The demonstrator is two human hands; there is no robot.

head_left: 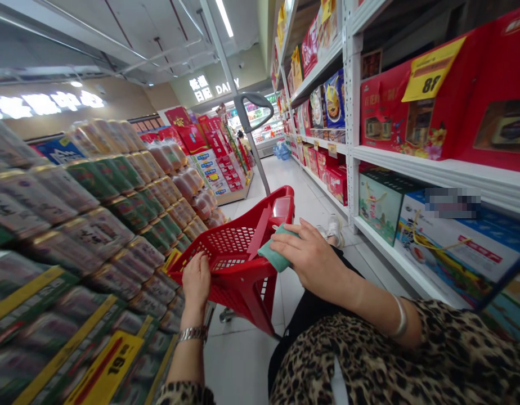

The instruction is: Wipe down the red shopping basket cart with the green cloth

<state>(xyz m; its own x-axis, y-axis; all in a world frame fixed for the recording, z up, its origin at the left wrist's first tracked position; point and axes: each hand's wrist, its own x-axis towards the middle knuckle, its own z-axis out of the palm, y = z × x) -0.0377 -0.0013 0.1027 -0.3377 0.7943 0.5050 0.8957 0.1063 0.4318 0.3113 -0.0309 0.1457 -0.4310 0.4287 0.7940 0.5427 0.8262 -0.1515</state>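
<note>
Teal cloth (276,250) x1, R hand (310,259)

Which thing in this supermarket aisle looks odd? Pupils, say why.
The blue and white box on the lower right shelf has a pixelated patch near its top, a square-edged smear hiding whatever is printed there.

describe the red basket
The red basket is a plastic pull-along shopping basket with perforated mesh walls and a solid rim. A long grey pole rises from it to a curved grip, and a small caster shows beneath. It stands on the tiled floor; the left hand rests on its rim, and the right hand holds a green item over it.
</note>
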